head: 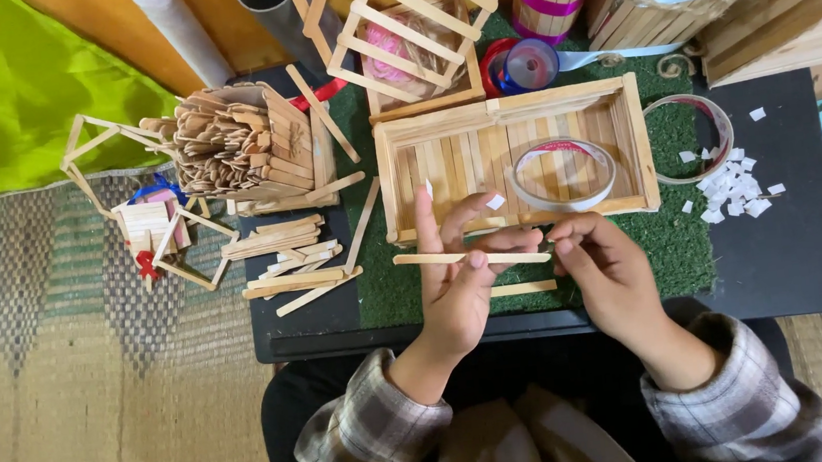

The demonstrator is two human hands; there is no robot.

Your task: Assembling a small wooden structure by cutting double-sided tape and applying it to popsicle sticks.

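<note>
A crafter seated at a low black table (795, 254) holds a single flat wooden craft stick (434, 258) level above a patch of green turf mat (679, 245), just in front of an open tray built of the same sticks (638, 139). The left hand (459, 287) grips the stick from below, thumb and fingertips pinching its middle; the right hand (603, 268) is closed at the stick's right end, fingertips pressed together as if working something small there, though what lies between them is too small to tell. A roll of tape (566, 174) rests inside the tray, and a small white square (496, 202) lies beside it; more white scraps (733, 188) are scattered on the table to the right. A second loose stick (525, 288) lies on the turf just under the hands. To the left sit a box heaped with sticks (242, 147) and a loose spread of them (294, 262). Judging from the grip, the job is best done with the left hand keeping the stick flat and steady while the right works only at the tip, with care not to bend the thin wood or let it twist
</note>
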